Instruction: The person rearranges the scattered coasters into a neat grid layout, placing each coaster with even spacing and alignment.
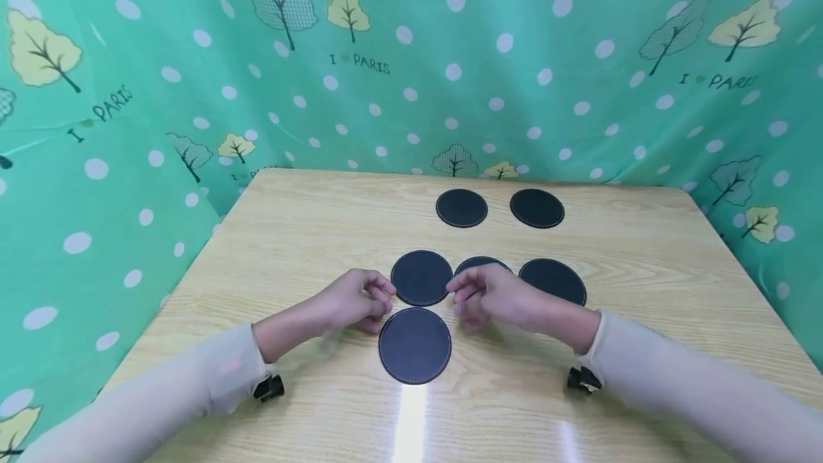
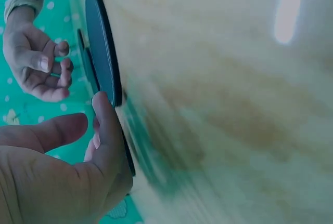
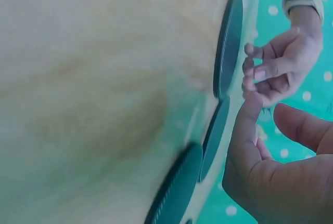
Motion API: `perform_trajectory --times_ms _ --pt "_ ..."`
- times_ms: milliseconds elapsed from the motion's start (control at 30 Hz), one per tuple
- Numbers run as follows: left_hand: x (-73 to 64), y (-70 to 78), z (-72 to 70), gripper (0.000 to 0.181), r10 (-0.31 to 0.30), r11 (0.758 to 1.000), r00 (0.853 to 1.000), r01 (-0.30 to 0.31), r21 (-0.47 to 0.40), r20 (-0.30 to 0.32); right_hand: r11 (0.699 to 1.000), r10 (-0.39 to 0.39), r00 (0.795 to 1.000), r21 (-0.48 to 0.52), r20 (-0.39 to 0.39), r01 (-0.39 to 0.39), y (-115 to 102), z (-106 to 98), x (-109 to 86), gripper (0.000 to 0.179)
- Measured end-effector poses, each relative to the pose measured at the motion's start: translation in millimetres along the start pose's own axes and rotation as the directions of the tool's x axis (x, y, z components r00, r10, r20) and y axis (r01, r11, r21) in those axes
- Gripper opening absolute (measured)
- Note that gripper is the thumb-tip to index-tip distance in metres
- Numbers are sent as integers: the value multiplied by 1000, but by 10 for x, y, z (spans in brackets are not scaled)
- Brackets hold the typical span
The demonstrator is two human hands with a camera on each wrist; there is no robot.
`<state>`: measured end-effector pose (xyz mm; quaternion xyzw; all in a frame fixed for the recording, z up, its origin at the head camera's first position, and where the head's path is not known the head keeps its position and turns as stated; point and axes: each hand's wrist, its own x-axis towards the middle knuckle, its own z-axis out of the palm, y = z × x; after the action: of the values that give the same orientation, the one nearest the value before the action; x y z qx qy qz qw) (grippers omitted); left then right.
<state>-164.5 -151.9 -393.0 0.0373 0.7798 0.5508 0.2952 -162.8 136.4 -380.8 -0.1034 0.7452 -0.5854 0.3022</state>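
Observation:
Round black coasters with a stitched rim lie flat on the wooden table. My left hand (image 1: 356, 299) is at the left edge of one coaster (image 1: 421, 277), its fingertips right by the rim. Facing it across that coaster, my right hand (image 1: 495, 297) has its index fingertip close to the right rim. Both hands are loosely bent, with a gap between thumb and index finger and nothing gripped. A nearer coaster (image 1: 414, 345) lies just below, between the two hands. Behind my right hand, another coaster (image 1: 482, 261) is partly hidden, and one more (image 1: 553, 281) sits to its right.
Two further coasters (image 1: 461, 208) (image 1: 537, 208) lie side by side near the back edge of the table (image 1: 308, 227). A green curtain (image 1: 411, 91) with dots and trees hangs behind and along the sides. Light glares on the tabletop in front.

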Motion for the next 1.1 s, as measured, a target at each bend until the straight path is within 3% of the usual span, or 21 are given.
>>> perform_trajectory --times_ms 267,467,733,967,1100 --pt "317 154 -132 31 -5 997 1000 5 -73 -5 998 14 992 -60 -126 -22 -60 -324 206 35" --pt "620 278 -256 32 -5 1000 999 4 -27 -43 992 -1 979 -126 -205 -25 -57 -612 410 36" --pt "1054 306 -444 28 -30 999 996 28 -27 -81 984 -6 948 -173 -319 -52 -94 -932 689 33" --pt "1369 373 -421 28 33 999 990 -34 -4 -138 972 34 928 -202 -371 -116 -140 -1079 879 43" --pt "1506 444 -392 27 47 999 988 -44 25 -146 945 38 916 -284 -399 -164 -154 -1116 979 48"
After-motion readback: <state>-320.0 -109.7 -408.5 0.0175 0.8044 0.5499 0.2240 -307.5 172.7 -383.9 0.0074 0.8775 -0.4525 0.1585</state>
